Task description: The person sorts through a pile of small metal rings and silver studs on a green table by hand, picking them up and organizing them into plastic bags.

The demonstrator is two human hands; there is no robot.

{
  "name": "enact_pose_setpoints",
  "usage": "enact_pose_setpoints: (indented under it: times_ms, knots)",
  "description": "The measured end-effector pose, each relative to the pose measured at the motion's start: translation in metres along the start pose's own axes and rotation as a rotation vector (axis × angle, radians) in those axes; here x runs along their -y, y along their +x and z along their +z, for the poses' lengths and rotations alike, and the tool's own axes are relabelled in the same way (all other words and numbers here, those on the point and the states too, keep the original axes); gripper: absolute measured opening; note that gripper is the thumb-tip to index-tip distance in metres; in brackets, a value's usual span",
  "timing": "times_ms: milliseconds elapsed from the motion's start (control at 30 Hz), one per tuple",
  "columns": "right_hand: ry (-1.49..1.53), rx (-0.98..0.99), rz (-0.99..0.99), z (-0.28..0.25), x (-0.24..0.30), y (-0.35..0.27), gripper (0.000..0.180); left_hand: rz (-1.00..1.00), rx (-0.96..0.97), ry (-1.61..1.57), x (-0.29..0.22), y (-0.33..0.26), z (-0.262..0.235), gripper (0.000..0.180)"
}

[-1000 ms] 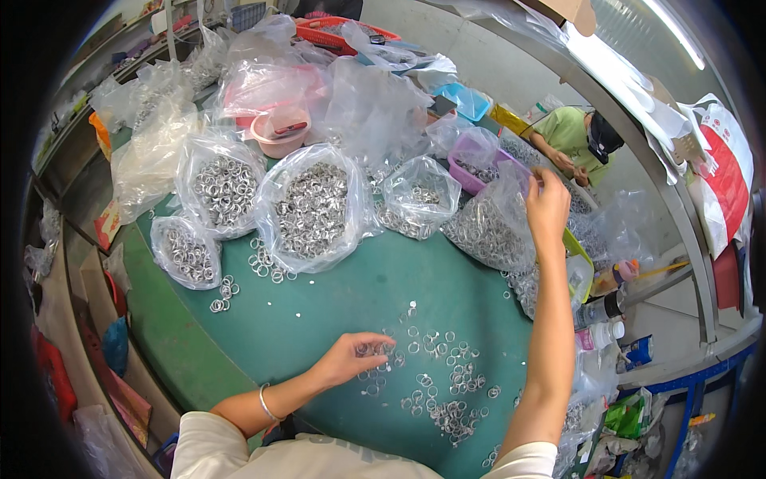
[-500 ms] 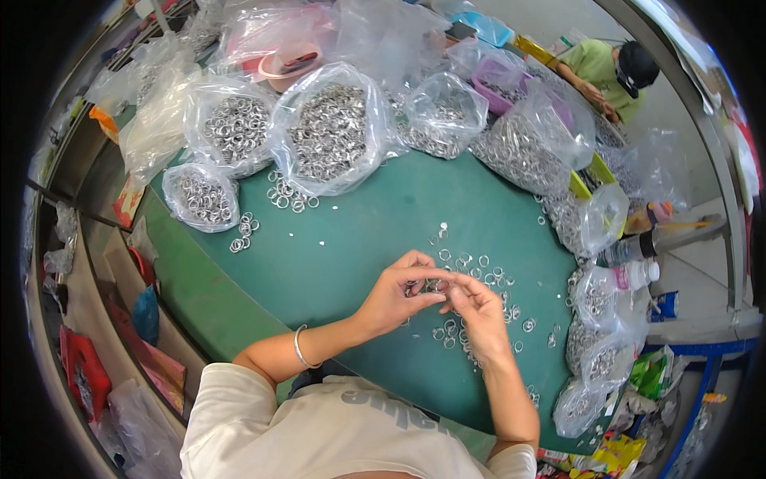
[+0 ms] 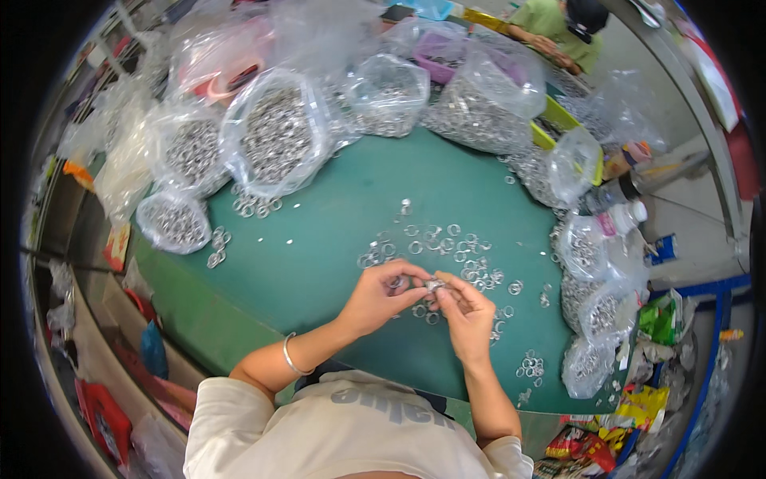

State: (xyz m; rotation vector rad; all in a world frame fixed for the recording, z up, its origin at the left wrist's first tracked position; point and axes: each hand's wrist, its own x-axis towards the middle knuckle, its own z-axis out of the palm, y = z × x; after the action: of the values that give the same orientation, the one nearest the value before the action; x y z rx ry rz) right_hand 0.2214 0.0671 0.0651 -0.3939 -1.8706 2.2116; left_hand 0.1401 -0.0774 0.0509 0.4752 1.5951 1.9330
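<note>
Small silver rings are pinched between the fingertips of both my hands, above the green table. My left hand, with a silver bangle on its wrist, has its thumb and forefinger closed on the rings. Another ring shows within its curled fingers. From the other side, my right hand grips the same small pieces with thumb and fingers. Exactly how many pieces are held I cannot tell. Loose silver rings lie scattered on the tabletop just beyond and beside my hands.
Clear plastic bags full of rings line the table's far edge, with more bags along the right. A yellow-green bin and a capped bottle stand among them. Across the table is another person in green.
My view has shifted, so the bags appear farther left and the loose rings are more exposed. My fingertips have drawn to meet at the small rings, which now show plainly between them.
</note>
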Motion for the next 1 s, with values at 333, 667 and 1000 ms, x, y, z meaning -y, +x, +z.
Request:
enact_pose_setpoints:
  times_ms: [333,667,1000]
  knots:
    - [-0.124,-0.004,0.009,0.004,-0.009,0.004,0.024,0.010,-0.050,0.231,0.000,0.000,-0.018,0.018]
    - [-0.422,0.264,-0.038,-0.001,-0.015,0.003,0.020,0.249,-0.724,0.121,-0.083,0.073,-0.157,0.039]
    - [-0.445,-0.066,-0.310,0.006,0.006,0.013,0.026,-0.304,0.345,-1.168,-0.027,0.049,-0.045,0.056]
